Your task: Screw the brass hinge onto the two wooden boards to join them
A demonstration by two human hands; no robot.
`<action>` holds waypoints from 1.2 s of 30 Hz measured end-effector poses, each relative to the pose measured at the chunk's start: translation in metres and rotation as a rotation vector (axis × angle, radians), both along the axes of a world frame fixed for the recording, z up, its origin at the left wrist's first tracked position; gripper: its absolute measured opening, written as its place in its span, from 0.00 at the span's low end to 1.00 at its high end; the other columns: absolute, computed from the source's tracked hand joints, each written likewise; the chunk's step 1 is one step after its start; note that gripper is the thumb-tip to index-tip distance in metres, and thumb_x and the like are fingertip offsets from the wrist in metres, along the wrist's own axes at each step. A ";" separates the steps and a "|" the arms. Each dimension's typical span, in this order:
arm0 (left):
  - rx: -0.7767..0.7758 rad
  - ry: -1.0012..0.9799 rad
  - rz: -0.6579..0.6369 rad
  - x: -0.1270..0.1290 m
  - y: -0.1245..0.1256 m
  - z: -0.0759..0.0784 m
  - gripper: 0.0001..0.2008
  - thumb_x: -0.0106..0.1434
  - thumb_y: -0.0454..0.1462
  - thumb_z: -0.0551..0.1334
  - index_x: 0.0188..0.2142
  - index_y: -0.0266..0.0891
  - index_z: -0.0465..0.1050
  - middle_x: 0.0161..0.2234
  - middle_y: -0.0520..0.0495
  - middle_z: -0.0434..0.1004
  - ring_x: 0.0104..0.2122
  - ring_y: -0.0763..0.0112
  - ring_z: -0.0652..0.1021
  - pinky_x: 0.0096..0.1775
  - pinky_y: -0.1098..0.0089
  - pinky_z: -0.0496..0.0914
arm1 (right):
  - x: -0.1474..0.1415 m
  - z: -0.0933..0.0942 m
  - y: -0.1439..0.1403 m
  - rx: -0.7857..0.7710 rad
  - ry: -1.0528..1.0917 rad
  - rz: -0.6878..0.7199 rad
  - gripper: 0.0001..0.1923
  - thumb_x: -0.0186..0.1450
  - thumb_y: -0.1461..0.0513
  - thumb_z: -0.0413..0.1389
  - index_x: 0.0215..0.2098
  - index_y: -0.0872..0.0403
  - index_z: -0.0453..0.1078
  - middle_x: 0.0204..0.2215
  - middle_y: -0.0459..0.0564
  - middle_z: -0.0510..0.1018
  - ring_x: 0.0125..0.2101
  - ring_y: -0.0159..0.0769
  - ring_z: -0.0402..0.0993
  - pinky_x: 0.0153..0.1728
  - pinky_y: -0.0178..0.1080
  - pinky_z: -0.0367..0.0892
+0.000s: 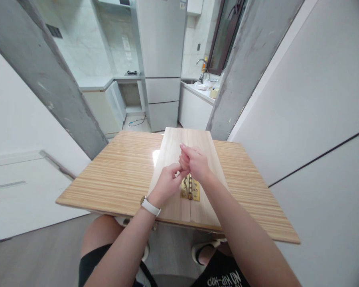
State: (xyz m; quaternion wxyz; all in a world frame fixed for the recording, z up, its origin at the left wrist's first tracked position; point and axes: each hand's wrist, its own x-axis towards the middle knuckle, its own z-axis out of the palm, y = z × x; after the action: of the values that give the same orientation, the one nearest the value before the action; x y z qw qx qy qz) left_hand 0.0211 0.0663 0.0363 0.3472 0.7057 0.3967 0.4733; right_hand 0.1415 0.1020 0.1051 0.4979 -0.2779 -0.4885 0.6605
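Two pale wooden boards [175, 145] lie side by side on the table, with a narrow seam between them. A brass butt hinge [194, 192] lies opened flat across that seam, its knuckle along the joint. Small dark pieces, perhaps screws, show on its left leaf. Just beyond the hinge, my right hand [194, 161] is closed in a loose fist, thumb on top. My left hand [172, 179] meets it from the left, thumb and forefinger pinched at the fist's lower side. Whatever either hand holds is hidden by the fingers.
The striped wooden table [119, 171] extends to both sides of the boards. My legs are under its near edge. Beyond stand a refrigerator [163, 44], a sink counter with a faucet [202, 67] and a low white cabinet [100, 107]. A white panel [317, 79] rises at right.
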 end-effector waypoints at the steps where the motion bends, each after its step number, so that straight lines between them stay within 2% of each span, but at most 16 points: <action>1: 0.001 -0.001 -0.016 -0.001 0.002 0.000 0.11 0.72 0.40 0.63 0.36 0.36 0.81 0.35 0.47 0.81 0.38 0.65 0.78 0.43 0.69 0.69 | -0.002 0.000 -0.001 -0.002 0.006 -0.031 0.34 0.62 0.45 0.66 0.11 0.50 0.53 0.09 0.36 0.51 0.11 0.23 0.45 0.14 0.35 0.40; 9: -0.044 0.010 -0.144 -0.011 0.013 0.004 0.11 0.71 0.40 0.64 0.39 0.35 0.83 0.36 0.48 0.84 0.37 0.66 0.78 0.41 0.71 0.69 | -0.009 -0.013 -0.005 0.084 -0.086 -0.306 0.35 0.67 0.42 0.60 0.13 0.50 0.55 0.09 0.39 0.54 0.12 0.25 0.48 0.14 0.36 0.43; 14: -0.075 0.022 -0.251 -0.017 0.025 0.003 0.13 0.70 0.40 0.64 0.36 0.33 0.83 0.32 0.49 0.81 0.33 0.69 0.74 0.36 0.72 0.64 | -0.013 -0.019 -0.006 0.146 -0.151 -0.455 0.34 0.69 0.40 0.56 0.14 0.49 0.54 0.10 0.40 0.55 0.13 0.27 0.50 0.15 0.37 0.47; 19: -0.096 0.047 -0.348 -0.021 0.039 -0.001 0.16 0.69 0.43 0.65 0.32 0.32 0.80 0.28 0.50 0.78 0.31 0.71 0.71 0.35 0.72 0.64 | -0.017 -0.020 -0.009 0.147 -0.204 -0.606 0.33 0.71 0.41 0.53 0.15 0.49 0.54 0.11 0.41 0.57 0.14 0.29 0.52 0.17 0.38 0.50; 24: -0.156 0.043 -0.442 -0.023 0.048 -0.002 0.16 0.69 0.45 0.65 0.36 0.32 0.82 0.30 0.49 0.80 0.30 0.70 0.73 0.36 0.71 0.67 | -0.021 -0.019 -0.014 0.124 -0.246 -0.720 0.33 0.73 0.43 0.51 0.16 0.49 0.54 0.12 0.41 0.58 0.16 0.29 0.53 0.19 0.39 0.50; 26: -0.144 0.051 -0.412 -0.023 0.044 -0.001 0.14 0.70 0.42 0.64 0.34 0.33 0.82 0.29 0.49 0.80 0.30 0.70 0.74 0.36 0.71 0.67 | -0.023 -0.018 -0.016 0.120 -0.246 -0.749 0.33 0.73 0.43 0.51 0.16 0.49 0.54 0.13 0.41 0.58 0.16 0.29 0.53 0.19 0.39 0.50; 28: -0.101 0.070 -0.311 -0.022 0.034 0.000 0.11 0.69 0.38 0.64 0.34 0.34 0.82 0.30 0.49 0.81 0.31 0.69 0.75 0.36 0.70 0.67 | -0.023 -0.015 -0.017 0.121 -0.245 -0.732 0.33 0.73 0.43 0.52 0.15 0.50 0.55 0.13 0.42 0.58 0.16 0.29 0.53 0.19 0.39 0.50; 30: -0.034 0.087 -0.151 -0.020 0.020 0.001 0.07 0.68 0.34 0.64 0.36 0.36 0.82 0.32 0.49 0.83 0.33 0.68 0.77 0.38 0.70 0.68 | -0.021 -0.012 -0.017 0.123 -0.252 -0.621 0.34 0.71 0.41 0.54 0.15 0.50 0.56 0.12 0.42 0.58 0.16 0.29 0.54 0.19 0.38 0.51; 33: 0.053 0.097 0.074 -0.012 -0.002 0.001 0.04 0.67 0.34 0.67 0.36 0.39 0.82 0.34 0.48 0.84 0.34 0.68 0.78 0.40 0.69 0.69 | -0.016 -0.008 -0.018 0.087 -0.233 -0.379 0.36 0.69 0.38 0.56 0.13 0.50 0.58 0.11 0.41 0.58 0.15 0.29 0.54 0.18 0.38 0.52; 36: 0.087 0.112 0.183 -0.002 -0.015 0.003 0.05 0.70 0.36 0.66 0.39 0.41 0.82 0.36 0.47 0.84 0.35 0.66 0.79 0.40 0.67 0.70 | -0.006 -0.006 -0.015 0.092 -0.170 -0.215 0.35 0.69 0.38 0.55 0.14 0.51 0.60 0.11 0.42 0.60 0.15 0.29 0.56 0.18 0.37 0.55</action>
State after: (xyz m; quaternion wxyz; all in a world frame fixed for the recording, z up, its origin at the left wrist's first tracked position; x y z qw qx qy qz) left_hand 0.0188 0.0513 0.0393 0.2486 0.7064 0.4573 0.4797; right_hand 0.1359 0.0869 0.0995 0.5349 -0.3602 -0.5261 0.5544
